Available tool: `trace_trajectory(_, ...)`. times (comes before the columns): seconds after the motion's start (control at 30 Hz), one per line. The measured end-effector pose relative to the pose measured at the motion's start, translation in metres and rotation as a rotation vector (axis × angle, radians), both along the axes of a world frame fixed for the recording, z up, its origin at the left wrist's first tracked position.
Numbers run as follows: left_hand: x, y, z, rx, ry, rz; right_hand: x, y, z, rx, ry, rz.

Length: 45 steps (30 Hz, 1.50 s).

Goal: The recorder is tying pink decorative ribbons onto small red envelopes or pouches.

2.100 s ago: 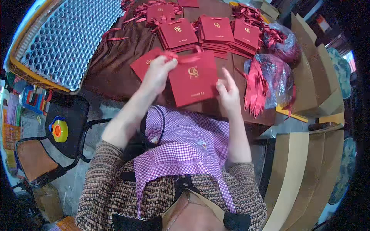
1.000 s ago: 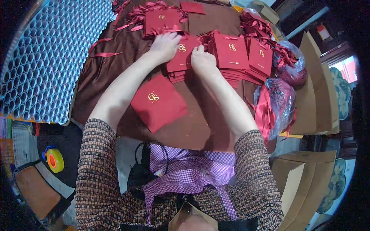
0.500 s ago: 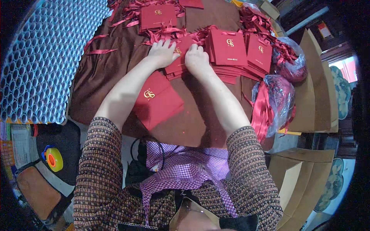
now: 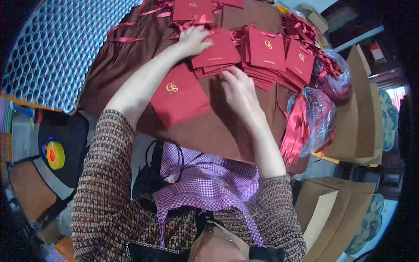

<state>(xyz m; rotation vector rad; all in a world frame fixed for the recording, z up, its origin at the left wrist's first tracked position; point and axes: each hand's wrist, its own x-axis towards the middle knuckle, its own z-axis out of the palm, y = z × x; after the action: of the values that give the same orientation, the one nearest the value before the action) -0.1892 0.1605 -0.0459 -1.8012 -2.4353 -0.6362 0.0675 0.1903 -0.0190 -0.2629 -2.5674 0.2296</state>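
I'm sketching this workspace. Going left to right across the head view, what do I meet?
Rack of blue tubes → nearest red gift bag → right hand → loose red ribbon bundle → upright open cardboard box.

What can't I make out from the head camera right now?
All in the head view:
- Left hand's grip: the hand itself covers where it meets the red bag stack.
- Right hand: its back hides whether it touches that stack's near edge.
- Far bag pile: cut off by the upper edge.
- Tube rack: also cut off there.
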Motion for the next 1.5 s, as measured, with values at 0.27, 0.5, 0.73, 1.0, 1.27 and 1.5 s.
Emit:
trace_trajectory(0.27,-0.020,-0.046,0.038,0.464,-0.069,0.111,0.117,-0.011,-0.006,-0.226,-0.027,-0.178)
trace_trajectory(0.5,0.040,-0.151,0.028,-0.302,-0.235,0.141,0.235,-0.014,0.002,-0.149,0.087,-0.471)
trace_trajectory(0.73,0.058,-0.156,0.013,-0.082,0.216,0.169,0.284,-0.012,-0.013,-0.084,0.224,-0.660)
trace_trajectory(1.0,0.081,-0.153,0.072,0.014,-0.339,0.092,0.303,-0.032,-0.019,-0.166,0.245,-0.674)
trace_trajectory(1.27,0.154,-0.156,0.056,0.204,-1.157,-0.016,0.286,-0.042,-0.041,0.005,-0.103,-0.609)
trace_trajectory(1.5,0.220,-0.144,0.003,0.180,-1.431,0.138,0.282,-0.032,-0.042,0.030,-0.049,-0.564)
